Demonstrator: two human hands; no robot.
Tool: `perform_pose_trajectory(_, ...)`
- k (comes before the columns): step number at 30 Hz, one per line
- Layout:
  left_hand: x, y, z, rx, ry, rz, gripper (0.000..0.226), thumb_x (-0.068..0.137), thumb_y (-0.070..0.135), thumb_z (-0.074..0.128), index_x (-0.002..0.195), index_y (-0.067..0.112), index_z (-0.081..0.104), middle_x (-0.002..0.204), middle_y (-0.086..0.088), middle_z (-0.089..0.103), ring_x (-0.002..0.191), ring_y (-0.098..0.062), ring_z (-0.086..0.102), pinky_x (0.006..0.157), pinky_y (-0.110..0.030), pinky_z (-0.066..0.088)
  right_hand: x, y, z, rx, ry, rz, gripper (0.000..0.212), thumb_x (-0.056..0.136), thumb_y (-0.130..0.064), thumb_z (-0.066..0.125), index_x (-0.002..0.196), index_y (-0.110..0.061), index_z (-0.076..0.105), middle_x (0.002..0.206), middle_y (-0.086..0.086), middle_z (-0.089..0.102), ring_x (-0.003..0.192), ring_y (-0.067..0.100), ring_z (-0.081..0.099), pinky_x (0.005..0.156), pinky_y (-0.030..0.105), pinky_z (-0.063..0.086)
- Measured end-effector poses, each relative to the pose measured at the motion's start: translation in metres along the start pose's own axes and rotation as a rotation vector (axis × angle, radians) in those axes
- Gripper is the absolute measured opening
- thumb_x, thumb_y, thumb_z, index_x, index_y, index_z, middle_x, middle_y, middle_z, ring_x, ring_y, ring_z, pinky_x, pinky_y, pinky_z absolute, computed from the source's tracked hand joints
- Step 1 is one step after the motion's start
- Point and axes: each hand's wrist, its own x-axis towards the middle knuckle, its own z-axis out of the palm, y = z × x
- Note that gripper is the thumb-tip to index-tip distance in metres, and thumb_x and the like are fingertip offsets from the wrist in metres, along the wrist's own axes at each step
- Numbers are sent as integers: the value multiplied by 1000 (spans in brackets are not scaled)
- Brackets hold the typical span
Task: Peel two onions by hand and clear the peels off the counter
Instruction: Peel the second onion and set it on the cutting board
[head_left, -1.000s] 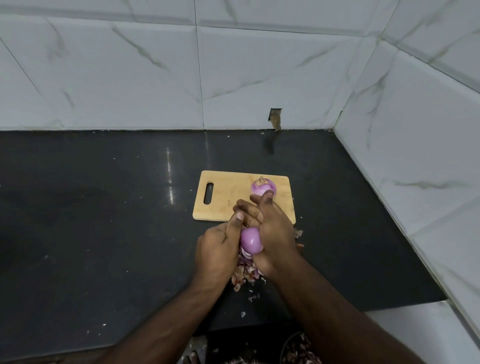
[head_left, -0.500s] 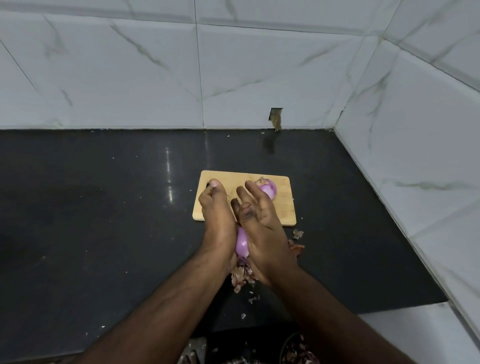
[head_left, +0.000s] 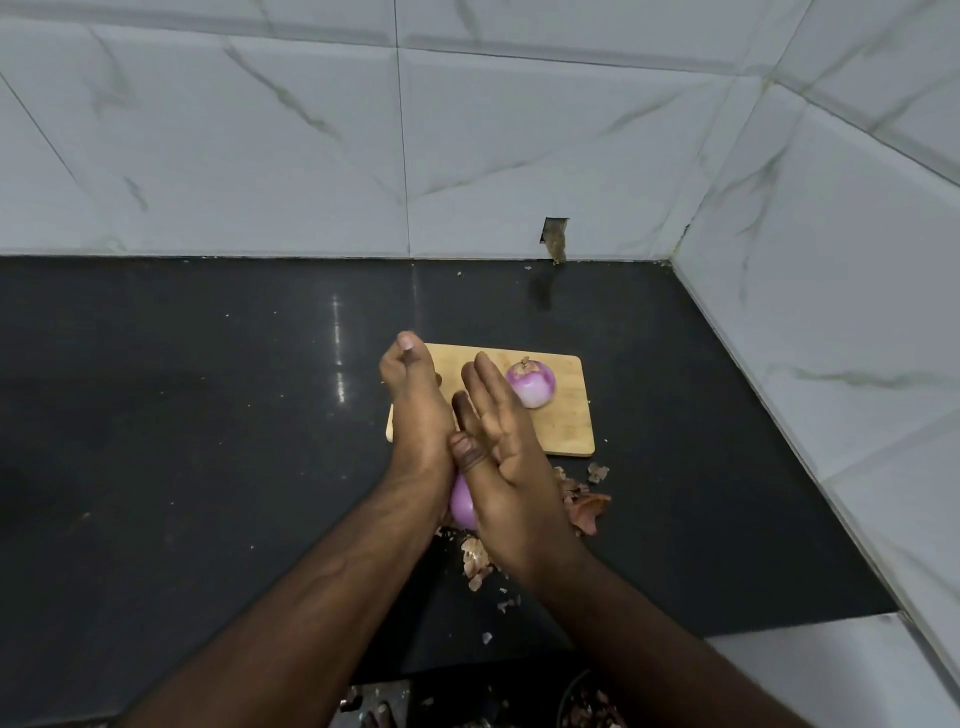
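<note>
Two hands meet over the dark counter (head_left: 208, 415), and a purple onion (head_left: 462, 501) sits squeezed between them. Only a small shiny bit of it peeks out low down, near the wrists. It looks smooth and bare, so the peeling of this one seems nearly done.

Closest to the person, at the very bottom edge, a dark round bowl (head_left: 582, 701) holds what look like old peels. A little farther out, dry brown peels (head_left: 475, 561) lie on the counter under the hands. More peels (head_left: 584, 506) lie just right of the right hand.

The left hand (head_left: 415, 431) presses the onion from the left, with its fingers stretched forward and the thumb up at the top. Whether those fingers curl round the onion cannot be told, since only the back of the hand shows. The right hand (head_left: 506, 457) lies flat against the onion from the right. Its fingers (head_left: 485, 384) are straight and spread, reaching well past the onion toward the board. So the onion is down by the palms, not at the fingertips.

Farther away is the wooden cutting board (head_left: 566, 431). On it rests a second onion (head_left: 531, 383), already peeled and apart from both hands.

Next, I think, the held onion should go on the board beside the other. That calls for a gentle grip, as a bare onion is slippery. Then all the peels need sweeping off the counter.
</note>
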Motion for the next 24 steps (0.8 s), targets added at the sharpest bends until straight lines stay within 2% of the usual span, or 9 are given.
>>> perform_pose_trajectory(2, -8, 4, -1, 12, -68, 97, 37, 95, 68, 30, 121, 46, 45, 138, 11, 51, 135, -14, 46, 115, -42, 36, 3, -1, -2, 26, 53, 41, 63, 101, 1, 46, 146, -40, 30, 158, -9, 35, 144, 1, 34, 121, 33, 29)
perform_pose_trajectory(4, -15, 6, -1, 28, -127, 167, 47, 88, 69, 29, 126, 45, 45, 145, 9, 47, 137, -12, 43, 117, -41, 34, 8, -1, -6, 90, 122, 102, 58, 103, -2, 45, 149, -35, 34, 155, -8, 41, 141, 2, 39, 117, 36, 36)
perform_pose_trajectory(9, -25, 8, 1, 22, -181, 232, 51, 94, 66, 31, 131, 34, 45, 146, 4, 48, 137, -8, 44, 118, -40, 33, 7, -5, -1, 223, 204, 248, 40, 100, -35, 46, 141, -36, 46, 142, -8, 56, 118, 1, 60, 106, 36, 49)
perform_pose_trajectory(12, -26, 8, 1, 42, -171, 278, 45, 101, 52, 30, 136, 27, 44, 147, 3, 48, 136, -4, 44, 119, -38, 33, 3, -11, 4, 246, 126, 288, 61, 85, -57, 52, 142, -39, 44, 140, -10, 57, 127, 6, 55, 113, 40, 42)
perform_pose_trajectory(15, -20, 11, 0, 39, -138, 311, 42, 103, 52, 30, 135, 30, 46, 144, 5, 51, 133, 0, 47, 117, -39, 36, 4, -13, 4, 189, 71, 312, 51, 101, -40, 47, 150, -38, 34, 120, -30, 54, 120, -6, 50, 116, 37, 38)
perform_pose_trajectory(18, -14, 23, -1, 2, -75, 299, 38, 91, 60, 33, 117, 41, 51, 130, 9, 58, 126, -2, 54, 114, -44, 40, -1, -9, 4, 147, -19, 321, 56, 101, -36, 50, 152, -42, 27, 140, -25, 45, 131, -4, 43, 119, 35, 33)
perform_pose_trajectory(21, -7, 38, -1, -111, -33, 272, 34, 94, 58, 34, 113, 39, 55, 123, 9, 62, 122, -5, 58, 112, -42, 41, -7, -6, 7, 88, -80, 281, 56, 105, -28, 44, 155, -38, 20, 145, -25, 41, 123, -20, 42, 109, 14, 36)
perform_pose_trajectory(22, -6, 40, -3, -129, -18, 275, 33, 98, 56, 33, 115, 38, 55, 123, 8, 63, 121, -5, 58, 112, -42, 41, -5, -7, 5, 40, -71, 243, 56, 105, -28, 44, 155, -39, 19, 148, -23, 40, 125, -19, 41, 108, 14, 35)
perform_pose_trajectory(24, -11, 36, -8, -104, -8, 249, 35, 104, 52, 30, 122, 34, 55, 125, 8, 62, 122, -6, 57, 112, -42, 41, 3, -9, -1, -11, -32, 185, 58, 104, -31, 45, 154, -41, 17, 152, -17, 42, 136, -5, 42, 115, 25, 34)
